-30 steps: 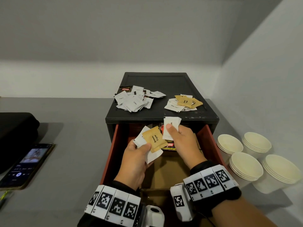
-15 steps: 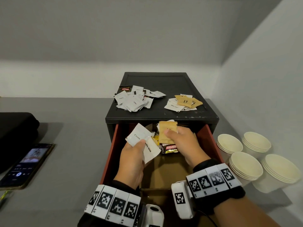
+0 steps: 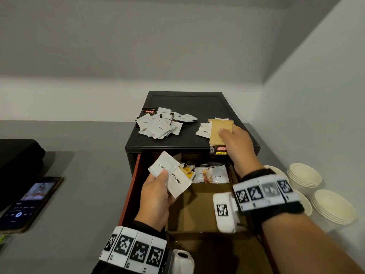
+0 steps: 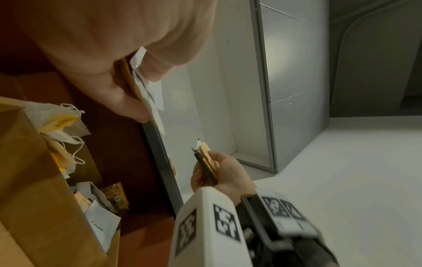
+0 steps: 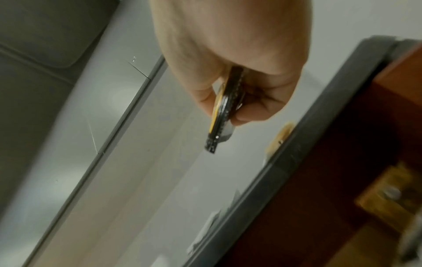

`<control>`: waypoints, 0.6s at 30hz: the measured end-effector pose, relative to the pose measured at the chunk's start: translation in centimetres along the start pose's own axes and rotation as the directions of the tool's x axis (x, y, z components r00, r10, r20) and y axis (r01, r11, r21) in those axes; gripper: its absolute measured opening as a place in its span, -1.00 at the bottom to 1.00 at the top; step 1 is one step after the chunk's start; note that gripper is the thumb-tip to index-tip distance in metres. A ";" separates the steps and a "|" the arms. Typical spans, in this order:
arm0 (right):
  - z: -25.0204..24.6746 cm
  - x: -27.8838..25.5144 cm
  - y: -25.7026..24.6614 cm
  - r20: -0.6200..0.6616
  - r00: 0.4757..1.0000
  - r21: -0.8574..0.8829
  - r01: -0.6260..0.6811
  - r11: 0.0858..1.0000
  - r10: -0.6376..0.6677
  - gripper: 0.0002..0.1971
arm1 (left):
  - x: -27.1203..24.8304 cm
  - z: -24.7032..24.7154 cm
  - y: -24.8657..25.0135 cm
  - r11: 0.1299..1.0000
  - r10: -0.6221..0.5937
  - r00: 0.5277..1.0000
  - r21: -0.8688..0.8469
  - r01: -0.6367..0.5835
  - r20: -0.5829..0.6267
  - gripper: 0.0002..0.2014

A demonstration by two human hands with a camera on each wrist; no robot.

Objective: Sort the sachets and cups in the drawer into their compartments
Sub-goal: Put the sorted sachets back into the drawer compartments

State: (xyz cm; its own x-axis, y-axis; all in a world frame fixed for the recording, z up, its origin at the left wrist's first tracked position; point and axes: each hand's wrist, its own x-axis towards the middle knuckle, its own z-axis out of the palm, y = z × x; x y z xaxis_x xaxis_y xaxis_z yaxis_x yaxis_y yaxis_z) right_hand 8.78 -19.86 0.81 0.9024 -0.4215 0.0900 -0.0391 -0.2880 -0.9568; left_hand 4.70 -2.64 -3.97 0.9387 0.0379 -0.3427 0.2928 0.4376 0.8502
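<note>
1. Sachets fill both your hands: your right hand [image 3: 235, 143] pinches a brown sachet [image 3: 219, 129] stacked on a dark coffee sachet [image 3: 219, 151], held over the right-hand pile [image 3: 204, 131] on the black cabinet top [image 3: 183, 100].
2. Your left hand [image 3: 156, 194] grips a fan of white sachets [image 3: 171, 175], one marked Cream, one White Sugar, above the open drawer [image 3: 131, 186].
3. More sachets [image 3: 212, 175] lie at the back of the drawer beside some tea bags [image 4: 61, 124]; a white pile [image 3: 160, 125] sits on the cabinet's left.
4. Cups [image 3: 305, 175] stand stacked right of the cabinet, well apart from the drawer.
5. Expect these packets to be feather-light, thin and slick, so they probably slide against each other; pinch flat faces near the middle, not the crimped ends.
6. The right wrist view is blurred, so a third packet in that pinch is possible.
7. Paper cups likely crush easily; take them by the rim of the stack.
</note>
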 end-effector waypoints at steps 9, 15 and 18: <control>-0.8 9.1 -1.0 -0.122 0.991 -0.358 -0.103 0.928 0.063 -0.64 | -0.4 0.1 0.2 1.000 -0.007 1.000 0.011 0.007 -0.006 -0.81; -2.2 10.1 0.0 -0.150 0.969 -0.231 -0.227 0.946 0.196 -0.69 | -0.3 0.1 0.1 1.000 0.003 1.000 0.027 -0.003 -0.003 -0.78; -3.7 9.7 -0.2 -0.148 0.975 -0.323 -0.204 0.924 0.164 -0.85 | -0.2 0.2 0.0 1.000 -0.001 1.000 0.028 0.001 -0.002 -0.80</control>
State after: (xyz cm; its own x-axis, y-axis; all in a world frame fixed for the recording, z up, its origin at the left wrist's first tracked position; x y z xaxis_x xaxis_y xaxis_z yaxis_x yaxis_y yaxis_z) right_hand 15.97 -27.09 2.89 0.8103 -0.5853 -0.0278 -0.3586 -0.4577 -0.8136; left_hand 4.54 -2.83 -3.80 0.9379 0.0394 -0.3447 0.2989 0.4126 0.8605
